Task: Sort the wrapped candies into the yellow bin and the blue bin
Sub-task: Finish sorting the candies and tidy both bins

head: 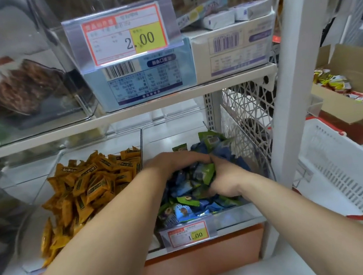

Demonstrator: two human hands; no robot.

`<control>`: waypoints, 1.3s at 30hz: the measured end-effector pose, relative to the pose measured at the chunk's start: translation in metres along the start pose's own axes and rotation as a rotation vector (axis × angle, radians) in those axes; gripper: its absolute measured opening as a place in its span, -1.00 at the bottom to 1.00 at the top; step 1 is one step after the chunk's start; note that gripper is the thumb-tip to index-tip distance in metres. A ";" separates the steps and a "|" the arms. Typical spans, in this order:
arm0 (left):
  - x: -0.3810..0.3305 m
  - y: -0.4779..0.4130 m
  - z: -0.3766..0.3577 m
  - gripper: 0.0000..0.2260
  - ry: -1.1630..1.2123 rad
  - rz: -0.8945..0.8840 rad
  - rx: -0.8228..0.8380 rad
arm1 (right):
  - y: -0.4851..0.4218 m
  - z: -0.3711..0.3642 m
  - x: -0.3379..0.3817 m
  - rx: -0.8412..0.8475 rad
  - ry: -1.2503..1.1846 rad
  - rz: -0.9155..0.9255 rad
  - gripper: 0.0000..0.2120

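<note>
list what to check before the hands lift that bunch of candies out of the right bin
1. Both hands on the bunch: left hand and right hand curl round the blue and green candies: ok
2. Grip underneath: fingertips are buried in the pile: cannot tell
3. Right bin holds one colour only: green wrappers lie mixed with blue: not ok
4. Left bin holds only yellow candies: ok, as far as can be seen
5. Room to lift under the shelf: open space above the hands: ok
</note>
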State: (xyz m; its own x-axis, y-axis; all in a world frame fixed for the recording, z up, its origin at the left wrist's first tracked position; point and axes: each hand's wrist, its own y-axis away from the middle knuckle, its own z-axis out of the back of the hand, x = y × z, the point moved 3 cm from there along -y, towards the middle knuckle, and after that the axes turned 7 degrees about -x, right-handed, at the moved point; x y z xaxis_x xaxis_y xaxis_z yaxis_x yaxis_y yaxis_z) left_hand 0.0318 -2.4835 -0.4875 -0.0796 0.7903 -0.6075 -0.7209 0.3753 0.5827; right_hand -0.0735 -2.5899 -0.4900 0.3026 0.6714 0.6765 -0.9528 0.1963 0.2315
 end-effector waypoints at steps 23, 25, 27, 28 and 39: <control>-0.012 0.034 0.037 -0.91 -0.172 -0.400 -0.527 | 0.006 0.049 -0.008 -0.419 -0.291 0.119 -0.52; -0.013 0.025 0.024 -0.94 -0.242 -0.425 -0.500 | 0.008 0.043 -0.007 -0.333 -0.136 0.109 -0.45; -0.012 0.013 0.012 -0.77 -0.359 -0.387 -0.435 | 0.008 0.030 -0.009 -0.177 0.019 0.030 -0.30; -0.010 0.007 0.009 -0.59 -0.437 -0.333 -0.419 | 0.006 0.024 -0.010 -0.112 0.098 -0.029 -0.20; -0.011 -0.021 -0.003 0.16 -0.609 -0.039 -0.195 | -0.013 0.005 -0.021 -0.008 -0.122 -0.174 -0.24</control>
State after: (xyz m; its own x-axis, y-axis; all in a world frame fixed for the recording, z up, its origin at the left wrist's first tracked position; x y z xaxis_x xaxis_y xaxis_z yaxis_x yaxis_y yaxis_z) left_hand 0.0460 -2.5014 -0.4942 0.3132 0.9330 -0.1774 -0.8322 0.3596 0.4221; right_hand -0.0673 -2.6098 -0.5036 0.4630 0.5354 0.7064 -0.8858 0.3080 0.3472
